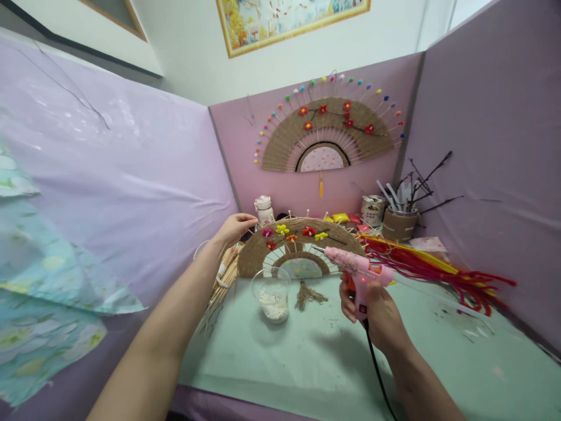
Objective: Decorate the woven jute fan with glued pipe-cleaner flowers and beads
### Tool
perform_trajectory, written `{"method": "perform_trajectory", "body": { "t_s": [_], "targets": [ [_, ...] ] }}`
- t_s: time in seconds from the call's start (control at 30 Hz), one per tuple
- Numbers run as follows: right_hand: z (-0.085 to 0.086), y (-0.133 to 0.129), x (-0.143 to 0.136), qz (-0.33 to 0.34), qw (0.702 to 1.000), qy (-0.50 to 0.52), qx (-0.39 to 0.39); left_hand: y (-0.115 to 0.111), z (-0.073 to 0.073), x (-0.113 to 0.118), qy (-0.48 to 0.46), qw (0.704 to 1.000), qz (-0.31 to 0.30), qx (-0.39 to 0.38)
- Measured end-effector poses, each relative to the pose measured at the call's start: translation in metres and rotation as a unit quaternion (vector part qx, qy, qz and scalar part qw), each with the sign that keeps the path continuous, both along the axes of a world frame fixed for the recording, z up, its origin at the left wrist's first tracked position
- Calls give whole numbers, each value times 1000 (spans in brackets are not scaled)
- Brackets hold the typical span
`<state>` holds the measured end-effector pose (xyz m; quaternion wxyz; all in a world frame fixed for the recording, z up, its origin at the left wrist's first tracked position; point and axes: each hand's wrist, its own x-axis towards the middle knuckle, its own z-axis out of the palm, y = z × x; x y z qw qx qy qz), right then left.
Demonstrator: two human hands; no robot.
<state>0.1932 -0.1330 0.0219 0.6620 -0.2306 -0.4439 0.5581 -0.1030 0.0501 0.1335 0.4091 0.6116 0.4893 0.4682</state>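
My right hand (385, 316) is wrapped round a pink hot glue gun (362, 266), whose nozzle points left in front of a twine-covered fan (249, 263). A small red light glows on the gun, and a black cord hangs from its handle. At the fan's upper left edge, the fingertips of my left hand (234, 229) are pinched together; what they hold is too small to make out. Colourful flowers and a thin twig decorate the fan, and a few white-tipped sticks rise from its top edge. A clear plastic cup (272, 292) of small white pieces stands before it.
A finished-looking fan (276, 143) with coloured balls hangs on the pink back panel. Thin sticks (223, 272) lie at left beside a white bottle (263, 209). Red and yellow pipe cleaners (421, 266), a twig-filled pot (400, 225) and a tin (372, 210) are at right. A twine tassel (309, 296) lies in front.
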Motion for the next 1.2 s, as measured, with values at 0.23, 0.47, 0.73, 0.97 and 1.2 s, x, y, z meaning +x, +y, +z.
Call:
{"method": "perform_trajectory", "body": {
  "t_s": [0.23, 0.47, 0.73, 0.97, 1.2],
  "targets": [
    [-1, -1, 0, 1, 1000, -6, -3, 5, 0, -4, 26, 1000, -3, 15],
    [0, -1, -1, -2, 1000, -5, -6, 4, 1, -4, 59, 998, 3, 34],
    [4, -2, 0, -16, 1000, 4, -10, -15, 14, -9, -235, 965, 107, 33],
    [3, -1, -2, -16, 1000, -4, -17, -96, -42, -27, -578, 776, 228, -103],
    [-2, 2, -12, 32, 998, -58, -21, -138, -115, -4, -652, 679, 270, -200]
  ]
}}
